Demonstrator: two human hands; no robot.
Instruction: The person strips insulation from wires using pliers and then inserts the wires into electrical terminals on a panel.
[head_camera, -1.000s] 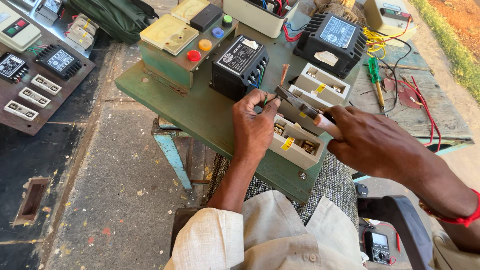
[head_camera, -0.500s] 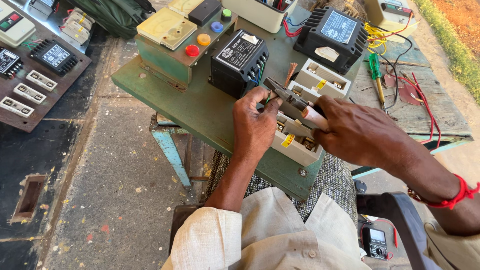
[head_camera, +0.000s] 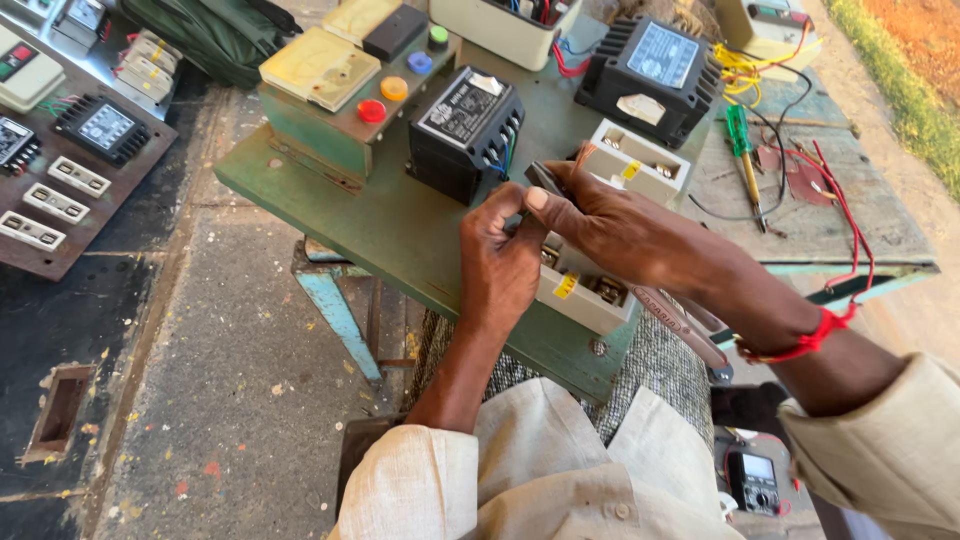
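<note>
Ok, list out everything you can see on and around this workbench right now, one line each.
workbench: one, green, centre
control box: one, green with coloured buttons, bench's far left
black modules: two, bench's far side
cream switch units: two, under and beyond the hands
pliers: one, dark metal, gripped by both hands
screwdriver: one, green handle, right board
loose wires: red, yellow, black, right
brown panel: one, with meters, left ground
multimeter: one, black, bottom right
left hand: on pliers
right hand: on pliers, red wristband

A white rectangular label (head_camera: 466, 108) tops the black box; a yellow sticker (head_camera: 566, 286) marks the pale housing.
</note>
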